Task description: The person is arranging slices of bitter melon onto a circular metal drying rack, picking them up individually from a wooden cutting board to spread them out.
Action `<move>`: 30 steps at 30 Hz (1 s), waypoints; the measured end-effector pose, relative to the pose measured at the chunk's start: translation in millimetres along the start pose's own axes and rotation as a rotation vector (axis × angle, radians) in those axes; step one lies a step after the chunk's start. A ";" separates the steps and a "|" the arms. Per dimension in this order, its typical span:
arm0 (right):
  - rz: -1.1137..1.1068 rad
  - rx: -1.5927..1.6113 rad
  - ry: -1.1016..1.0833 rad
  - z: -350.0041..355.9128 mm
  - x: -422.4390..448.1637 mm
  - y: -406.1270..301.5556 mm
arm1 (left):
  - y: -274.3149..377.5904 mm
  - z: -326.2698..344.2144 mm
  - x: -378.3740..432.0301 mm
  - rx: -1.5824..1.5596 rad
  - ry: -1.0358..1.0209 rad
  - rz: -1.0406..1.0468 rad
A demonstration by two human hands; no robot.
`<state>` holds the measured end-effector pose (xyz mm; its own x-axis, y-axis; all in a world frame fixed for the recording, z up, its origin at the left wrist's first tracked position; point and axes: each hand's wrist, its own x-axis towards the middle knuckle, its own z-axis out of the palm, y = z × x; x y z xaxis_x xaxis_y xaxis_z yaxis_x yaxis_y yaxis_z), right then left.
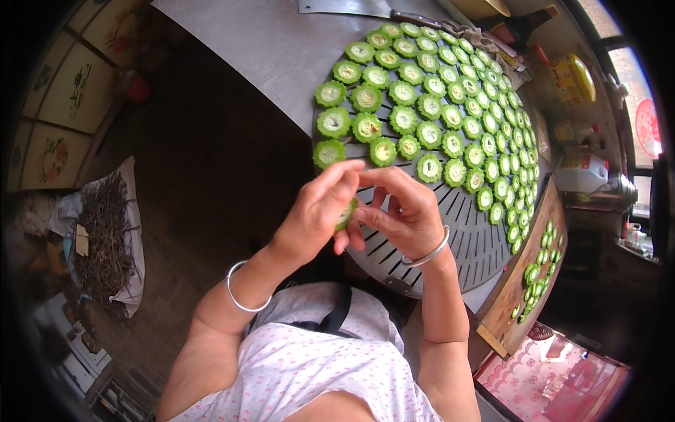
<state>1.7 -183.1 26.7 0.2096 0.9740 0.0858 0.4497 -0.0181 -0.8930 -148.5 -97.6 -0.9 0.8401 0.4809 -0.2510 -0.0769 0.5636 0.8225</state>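
Note:
Bitter melon slices (403,120) with bumpy green rims lie in rows over much of a round, slotted metal tray (464,248). Above the tray's near left edge, my left hand (319,211) is cupped around a bitter melon slice (346,215), partly hidden by the fingers. Facing it, my right hand (403,208) has bent fingers, and its thumb tip meets the edge of that slice. Whether the right fingers grip anything is hidden. More cut slices (533,282) sit in a loose heap on a wooden cutting board (506,306) to the right.
A cleaver (348,7) lies at the far side of the grey tabletop (242,47). Bottles, a yellow container (577,79) and a white jug (582,173) line the right. On the floor at left, twigs (105,237) rest on a white sack. A pink patterned cloth (548,369) is at lower right.

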 end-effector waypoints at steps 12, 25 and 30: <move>0.225 0.254 0.210 9.0 9.3 25.1 | -9.5 -14.7 1.3 0.596 0.463 0.361; 0.044 -0.456 0.394 21.5 27.2 32.2 | -11.8 -29.6 30.8 0.895 0.540 0.571; -0.003 -0.439 0.422 22.4 25.8 29.7 | -9.3 -32.7 33.8 0.850 0.528 0.537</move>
<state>1.1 -153.4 -7.5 0.4933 0.8022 0.3362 0.7480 -0.1939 -0.6348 -136.9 -64.6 -33.7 0.4617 0.8593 0.2201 0.1997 -0.3424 0.9181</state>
